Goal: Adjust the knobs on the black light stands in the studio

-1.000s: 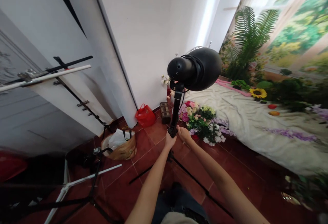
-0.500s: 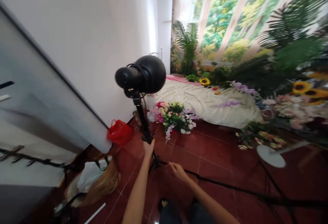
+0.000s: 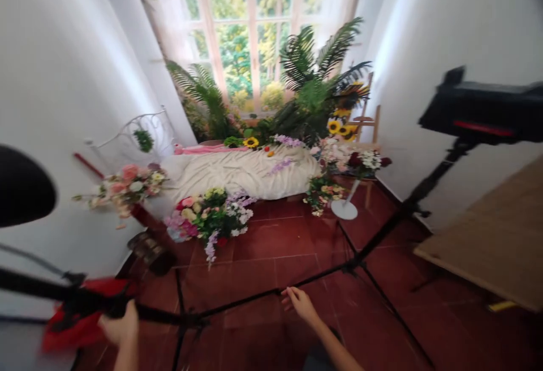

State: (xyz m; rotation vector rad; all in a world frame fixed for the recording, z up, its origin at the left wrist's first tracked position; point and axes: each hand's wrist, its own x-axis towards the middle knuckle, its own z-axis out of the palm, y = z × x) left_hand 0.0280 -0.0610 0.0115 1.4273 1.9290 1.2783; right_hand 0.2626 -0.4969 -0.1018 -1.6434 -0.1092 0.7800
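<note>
- While the left hand [image 3: 121, 326] was at the slim black metal pole of the lamp stand [image 3: 38, 286], in front of and left of the low bed draped in crumpled cream cloth [image 3: 241, 173], blur hid whether its fingers were wrapped around it.
- The right hand [image 3: 301, 306] was in front of the bed, holding nothing, its fingers half bent and close together.
- The lamp stand's rounded black lamp head [image 3: 25, 187] was left of the bed, cut off by the view's edge.
- A bright red plastic bag [image 3: 72, 334] lay left of the bed and nearer the camera, beyond the pole; its contents could not be made out.
- A small brown chest [image 3: 146, 249] stood before the bed's left end, its inside hidden.
- Pink, white and purple flowers [image 3: 212, 212] stood in front of the bed, their blooms covering any pot.
</note>
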